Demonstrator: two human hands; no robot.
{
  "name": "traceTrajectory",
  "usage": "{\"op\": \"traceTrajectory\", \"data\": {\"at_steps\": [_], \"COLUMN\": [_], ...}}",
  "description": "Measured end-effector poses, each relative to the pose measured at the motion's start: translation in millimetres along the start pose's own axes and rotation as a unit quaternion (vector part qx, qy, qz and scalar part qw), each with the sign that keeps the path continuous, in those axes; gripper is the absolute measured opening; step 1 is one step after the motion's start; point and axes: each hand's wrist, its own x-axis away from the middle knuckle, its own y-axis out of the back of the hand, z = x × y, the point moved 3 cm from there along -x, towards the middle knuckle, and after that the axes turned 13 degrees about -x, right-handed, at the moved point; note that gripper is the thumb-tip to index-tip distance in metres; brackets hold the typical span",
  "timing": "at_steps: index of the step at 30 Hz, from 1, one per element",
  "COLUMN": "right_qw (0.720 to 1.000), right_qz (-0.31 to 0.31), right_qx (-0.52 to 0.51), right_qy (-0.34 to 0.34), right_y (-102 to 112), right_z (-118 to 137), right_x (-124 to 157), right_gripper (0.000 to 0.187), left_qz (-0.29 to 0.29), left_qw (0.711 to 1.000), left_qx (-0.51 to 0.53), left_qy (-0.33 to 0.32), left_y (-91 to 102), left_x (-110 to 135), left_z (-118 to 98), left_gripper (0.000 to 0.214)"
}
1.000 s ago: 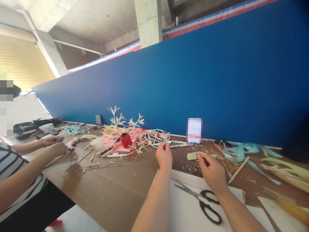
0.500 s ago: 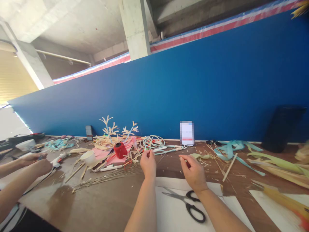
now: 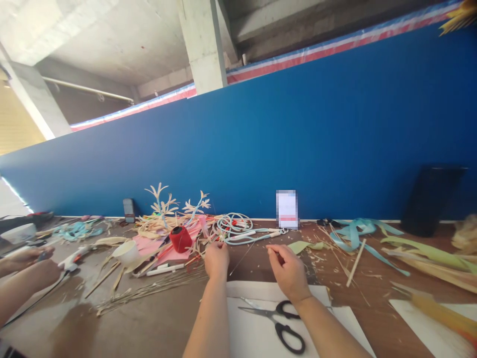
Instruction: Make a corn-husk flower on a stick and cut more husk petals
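My left hand [image 3: 217, 262] is above the table just beyond the near paper, its thumb and fingertips closed in a pinch. What it pinches, if anything, is too small to make out. My right hand [image 3: 289, 272] is a short way to the right, with thumb and forefinger drawn together and the other fingers curled. No object can be told between them. A thin, light strand [image 3: 242, 259] shows slantwise between the hands; whether either one holds it I cannot tell. Below my hands, black-handled scissors [image 3: 273, 313] lie on white paper [image 3: 250, 343], partly behind my right forearm.
Left of my hands are a red thread spool [image 3: 181, 240], a white cup [image 3: 125, 252] and thin stems [image 3: 149, 292]. Pale blue cord [image 3: 257, 232] and a phone [image 3: 286, 211] are behind. Ribbons [image 3: 354, 233] lie right. Another person's hand [image 3: 46, 271] is near a glue gun [image 3: 71, 258].
The view has swung slightly, so most things sit further left in the picture. My hands are lower, still pinched and apart. The thin strand between them now shows more clearly.
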Motion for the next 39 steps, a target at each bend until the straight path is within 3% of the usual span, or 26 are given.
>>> {"op": "traceTrajectory", "data": {"at_steps": [5,10,16,20,23,25,32,39], "right_qw": [1.0,1.0,1.0,1.0,1.0,1.0,1.0,0.998], "right_qz": [0.007,0.014,0.009,-0.001,-0.002,-0.002,0.01,0.058], "right_qx": [0.003,0.009,0.009,0.006,-0.002,-0.005,-0.004,0.024], "right_qy": [0.001,-0.002,-0.006,-0.014,-0.017,-0.016,0.016,0.024], "right_y": [-1,-1,1,2,2,2,4,27], "right_z": [-1,0,1,2,2,1,6,5], "right_x": [-1,-2,-2,-2,-2,-2,2,9], "right_gripper": [0.018,0.019,0.02,0.02,0.02,0.02,0.021,0.021], "left_qz": [-0.005,-0.032,-0.218,-0.338,-0.321,-0.312,-0.223,-0.186], "left_qw": [0.999,0.998,0.962,0.89,0.859,0.875,0.926,0.932], "left_qx": [-0.017,0.049,0.152,0.306,0.388,0.357,0.306,0.297], "left_qy": [-0.028,-0.039,-0.06,0.016,0.098,0.097,0.007,-0.093], "left_y": [-5.1,-6.3,24.3,47.4,48.5,46.3,27.0,4.9], "left_x": [-2,1,9,10,9,9,29,64], "left_z": [-1,1,2,22,38,43,31,-13], "left_gripper": [0.023,0.02,0.023,0.029,0.035,0.029,0.027,0.027]}}
